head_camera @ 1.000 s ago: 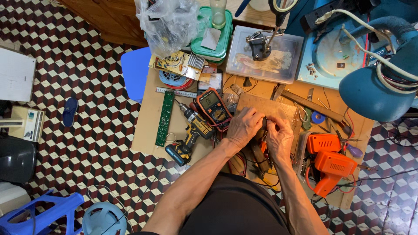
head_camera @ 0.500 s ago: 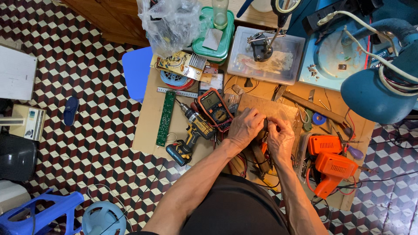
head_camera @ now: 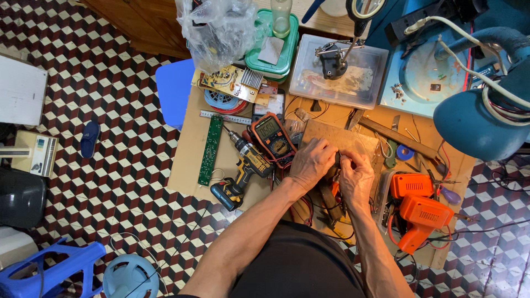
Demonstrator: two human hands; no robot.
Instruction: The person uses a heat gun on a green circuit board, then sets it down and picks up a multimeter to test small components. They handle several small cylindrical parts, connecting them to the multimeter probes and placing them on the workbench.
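My left hand [head_camera: 311, 163] and my right hand [head_camera: 356, 175] meet over a worn wooden board [head_camera: 337, 137] on the workbench. Their fingers pinch together around a small dark part [head_camera: 337, 159] between them; what it is stays too small to tell. Just left of my left hand lie an orange multimeter [head_camera: 273, 138] and a yellow and black cordless drill [head_camera: 245, 170]. Dark tools and wires lie under my wrists.
An orange electric tool [head_camera: 418, 207] lies right of my right hand. A long green circuit board [head_camera: 210, 149] and a ruler lie to the left. A clear plastic box [head_camera: 338, 72], green tubs [head_camera: 274, 44], a plastic bag [head_camera: 219, 27] and a blue lamp head [head_camera: 480, 120] crowd the back and right.
Both hands stay together over the board, with only slight finger movement. The view has shifted a little.
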